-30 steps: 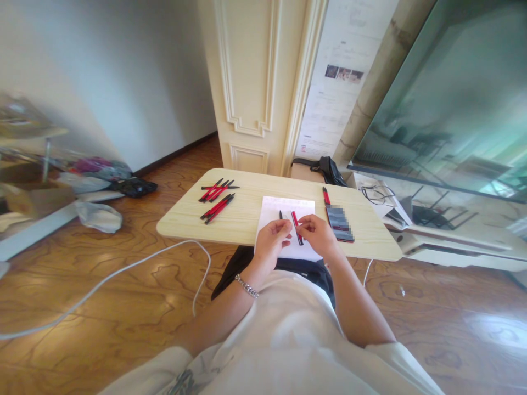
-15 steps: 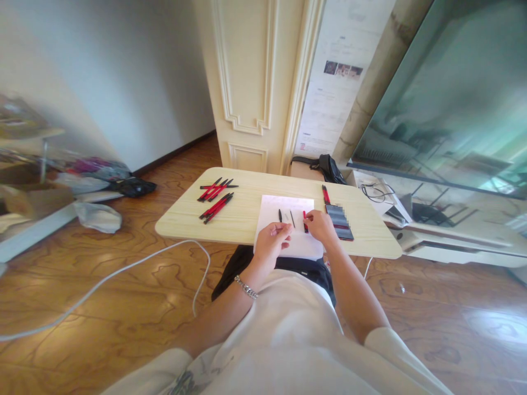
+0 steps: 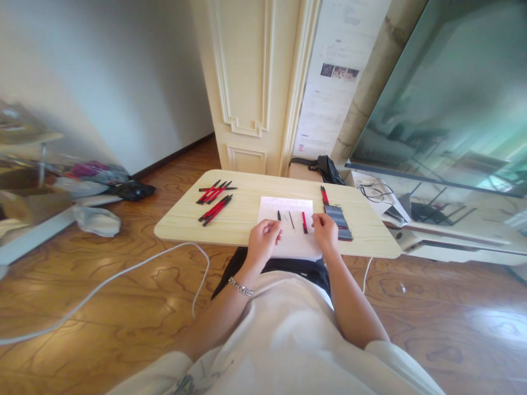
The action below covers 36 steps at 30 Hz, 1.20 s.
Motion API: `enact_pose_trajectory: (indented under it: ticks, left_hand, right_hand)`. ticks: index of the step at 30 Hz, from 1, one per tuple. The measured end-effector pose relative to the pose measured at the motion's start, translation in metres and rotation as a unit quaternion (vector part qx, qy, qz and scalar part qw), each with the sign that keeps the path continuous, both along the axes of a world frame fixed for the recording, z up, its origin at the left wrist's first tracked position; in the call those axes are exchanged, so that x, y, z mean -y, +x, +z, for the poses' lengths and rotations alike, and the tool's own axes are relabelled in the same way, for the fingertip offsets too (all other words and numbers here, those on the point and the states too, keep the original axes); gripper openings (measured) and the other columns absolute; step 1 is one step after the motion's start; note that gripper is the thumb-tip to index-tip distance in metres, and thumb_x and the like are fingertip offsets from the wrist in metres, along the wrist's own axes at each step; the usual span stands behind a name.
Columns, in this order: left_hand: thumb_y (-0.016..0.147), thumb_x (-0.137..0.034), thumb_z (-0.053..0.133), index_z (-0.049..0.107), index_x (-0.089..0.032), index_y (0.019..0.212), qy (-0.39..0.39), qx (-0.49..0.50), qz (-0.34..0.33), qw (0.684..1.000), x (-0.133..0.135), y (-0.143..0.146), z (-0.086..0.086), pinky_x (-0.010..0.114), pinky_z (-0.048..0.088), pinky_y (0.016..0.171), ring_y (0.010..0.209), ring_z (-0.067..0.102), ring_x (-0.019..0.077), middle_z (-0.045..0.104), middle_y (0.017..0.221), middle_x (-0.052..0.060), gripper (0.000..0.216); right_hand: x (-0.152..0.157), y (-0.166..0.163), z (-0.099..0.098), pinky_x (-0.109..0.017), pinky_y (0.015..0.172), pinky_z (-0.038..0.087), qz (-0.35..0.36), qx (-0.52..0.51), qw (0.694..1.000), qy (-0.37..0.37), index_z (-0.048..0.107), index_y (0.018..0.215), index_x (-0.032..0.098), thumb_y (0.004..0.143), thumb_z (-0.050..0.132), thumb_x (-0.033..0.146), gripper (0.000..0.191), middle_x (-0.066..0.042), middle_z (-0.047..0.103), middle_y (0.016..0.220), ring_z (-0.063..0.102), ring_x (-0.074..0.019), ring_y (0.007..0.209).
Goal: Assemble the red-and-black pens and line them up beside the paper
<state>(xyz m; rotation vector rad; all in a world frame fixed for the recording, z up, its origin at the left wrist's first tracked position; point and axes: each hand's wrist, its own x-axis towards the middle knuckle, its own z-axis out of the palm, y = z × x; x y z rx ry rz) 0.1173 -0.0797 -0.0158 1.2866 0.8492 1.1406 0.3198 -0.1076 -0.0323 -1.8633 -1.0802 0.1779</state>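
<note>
the red barrel (image 3: 304,222) lies between the left hand (image 3: 264,239) and right hand (image 3: 325,232), nearer the right; both curl narrowly, whether holding anything i can't tell. wall poster (image 3: 327,104) text is illegible.

At twelve o'clock there stands a cream moulded panel (image 3: 242,71), at two o'clock a black strapped bag (image 3: 330,170) lies near a large glossy screen (image 3: 461,99), and at nine o'clock a translucent plastic bag (image 3: 97,221) rests near a cardboard box (image 3: 39,208).

The right hand (image 3: 325,233) hides the phone (image 3: 341,222) at its seven o'clock corner; toward one o'clock, the poster (image 3: 329,104) has unreadably small print.
</note>
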Motion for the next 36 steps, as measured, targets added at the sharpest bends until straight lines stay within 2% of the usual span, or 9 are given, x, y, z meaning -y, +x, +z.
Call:
enact_pose_trajectory:
  ticks: [4, 9, 15, 18, 23, 27, 31, 36]
  left_hand:
    - [0.078, -0.045, 0.064, 0.066, -0.02, 0.08, 0.099, -0.102, 0.038, 0.989, -0.007, -0.014, -0.003, 0.025, 0.044, 0.062, 0.064, 0.06, 0.0153, 0.067, 0.074, 0.004, 0.025]
    - [0.081, -0.04, 0.061, 0.067, -0.022, 0.078, 0.166, -0.187, 0.055, 0.966, -0.01, -0.019, -0.01, 0.026, 0.043, 0.069, 0.068, 0.06, 0.0177, 0.068, 0.074, 0.003, 0.02]
    - [0.08, -0.037, 0.061, 0.066, -0.023, 0.075, 0.189, -0.211, 0.056, 0.957, -0.007, -0.016, -0.013, 0.026, 0.041, 0.07, 0.069, 0.06, 0.019, 0.066, 0.072, 0.004, 0.016]
    - [0.08, -0.035, 0.062, 0.066, -0.024, 0.073, 0.207, -0.226, 0.054, 0.95, -0.005, -0.016, -0.013, 0.026, 0.039, 0.068, 0.067, 0.057, 0.0189, 0.064, 0.07, 0.004, 0.014]
    - [0.083, -0.033, 0.059, 0.065, -0.023, 0.074, 0.252, -0.278, 0.047, 0.926, -0.006, -0.017, -0.015, 0.027, 0.036, 0.065, 0.064, 0.055, 0.018, 0.063, 0.069, 0.004, 0.015]
    - [0.085, -0.032, 0.057, 0.066, -0.023, 0.077, 0.271, -0.313, 0.041, 0.909, -0.008, -0.017, -0.015, 0.027, 0.037, 0.064, 0.065, 0.056, 0.0181, 0.065, 0.072, 0.004, 0.015]
    - [0.084, -0.032, 0.058, 0.066, -0.023, 0.077, 0.272, -0.323, 0.036, 0.906, -0.011, -0.017, -0.016, 0.027, 0.038, 0.064, 0.066, 0.058, 0.0183, 0.066, 0.074, 0.004, 0.014]
    - [0.083, -0.032, 0.058, 0.067, -0.022, 0.078, 0.266, -0.313, 0.02, 0.911, -0.015, -0.018, -0.016, 0.028, 0.041, 0.065, 0.068, 0.06, 0.0189, 0.068, 0.074, 0.005, 0.014]
  right_hand:
    - [-0.001, 0.003, -0.008, -0.026, 0.065, 0.041, 0.001, -0.033, 0.999, 0.01, 0.066, 0.09, 0.018, 0.089, 0.039, 0.048, 0.04, -0.005, 0.069, 0.074, 0.061, -0.019, 0.069]
    - [0.0, 0.006, -0.009, -0.025, 0.065, 0.04, 0.015, -0.029, 0.999, 0.008, 0.066, 0.088, 0.019, 0.089, 0.039, 0.046, 0.039, -0.004, 0.069, 0.074, 0.062, -0.018, 0.07]
    - [0.0, 0.005, -0.004, -0.025, 0.068, 0.04, 0.021, -0.003, 0.999, -0.042, 0.065, 0.087, 0.02, 0.09, 0.04, 0.042, 0.034, -0.004, 0.071, 0.08, 0.063, -0.0181, 0.075]
    - [-0.003, 0.007, 0.001, -0.025, 0.069, 0.041, 0.035, 0.038, 0.994, -0.098, 0.066, 0.088, 0.02, 0.09, 0.041, 0.037, 0.03, -0.006, 0.072, 0.085, 0.064, -0.0186, 0.081]
    - [-0.022, 0.012, 0.017, -0.029, 0.07, 0.041, 0.078, 0.162, 0.959, -0.219, 0.07, 0.086, 0.016, 0.09, 0.043, 0.044, 0.038, -0.016, 0.072, 0.093, 0.065, -0.026, 0.089]
    - [-0.042, 0.014, 0.023, -0.032, 0.072, 0.043, 0.096, 0.209, 0.932, -0.28, 0.072, 0.084, 0.012, 0.086, 0.048, 0.05, 0.045, -0.022, 0.071, 0.093, 0.066, -0.0293, 0.09]
    - [-0.054, 0.015, 0.023, -0.031, 0.073, 0.044, 0.097, 0.229, 0.921, -0.3, 0.072, 0.087, 0.011, 0.082, 0.055, 0.044, 0.037, -0.023, 0.07, 0.094, 0.066, -0.0295, 0.091]
    - [-0.05, 0.02, 0.025, -0.029, 0.072, 0.042, 0.102, 0.218, 0.93, -0.278, 0.07, 0.077, 0.013, 0.082, 0.055, 0.036, 0.028, -0.019, 0.071, 0.089, 0.065, -0.0262, 0.088]
